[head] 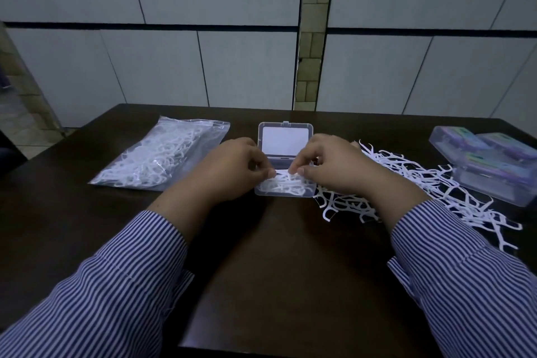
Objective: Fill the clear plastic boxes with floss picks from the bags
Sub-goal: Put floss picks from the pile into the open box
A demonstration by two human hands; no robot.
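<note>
Centrally, an open clear plastic box (285, 189) sits on the dark counter (261, 256), directly in front of the person. Its hinged lid (284, 141) stands raised at the far side, with a white panel visible on its inner face. The tray of the box holds a loose layer of white floss picks (283, 186).

The left hand (232, 167) is positioned at the left edge of the tray. Its fingers (268, 174) are curled, and the tips meet on a floss pick above the tray. The right hand (334, 167) is positioned at the right edge of the tray. Its fingers (295, 168) are curled downward onto the same small cluster of picks; the pinch appears to close on one or more picks, though the dim view does not show how many.

A pile of loose floss picks (430, 192) is spread over the counter just right of the box, extending under the right wrist and toward the right edge of the counter. Beyond that pile, at the far right, three closed boxes (494, 166) lie grouped together, touching or overlapping; purple and teal contents show through their clear walls.

To the left of the open box, apart from it, a clear zip bag (165, 154) lies flat on the counter, filled with white floss picks.

Both forearms wear blue-and-white striped sleeves (116, 285). A pale panelled wall (218, 38) stands behind the counter.
</note>
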